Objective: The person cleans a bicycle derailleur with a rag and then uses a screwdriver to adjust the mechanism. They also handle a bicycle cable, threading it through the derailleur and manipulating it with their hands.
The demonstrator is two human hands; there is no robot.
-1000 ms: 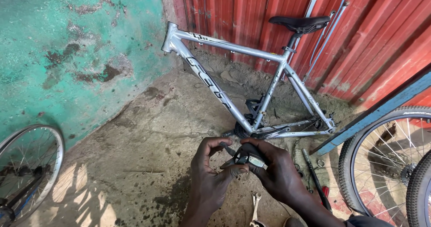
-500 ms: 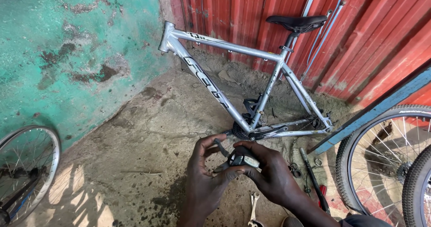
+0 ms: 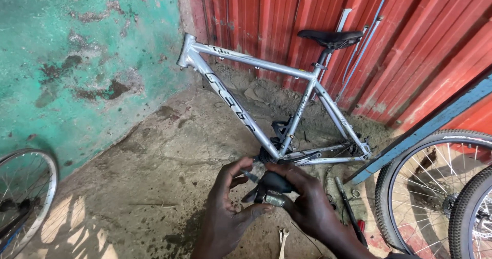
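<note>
Both my hands are low in the middle of the head view, closed around a small black and silver bicycle part (image 3: 270, 189). My left hand (image 3: 225, 213) cups it from the left with the thumb underneath. My right hand (image 3: 307, 202) grips it from the right, fingers over its top. A thin metal stub sticks out of the part toward my left fingers. Just beyond my hands a silver bicycle frame (image 3: 246, 116) with a black saddle (image 3: 330, 37) and no wheels leans against the red corrugated wall.
A spoked wheel (image 3: 23, 197) stands at the left edge by the green wall. Two tyred wheels (image 3: 435, 187) stand at the right, behind a blue bar (image 3: 425, 128). A small spanner (image 3: 282, 240) and a dark long tool (image 3: 348, 208) lie on the dirt floor near my hands.
My hands have stayed together on the part while shifting their grip on it slightly. The view has drifted a little, so the frame sits slightly further left.
</note>
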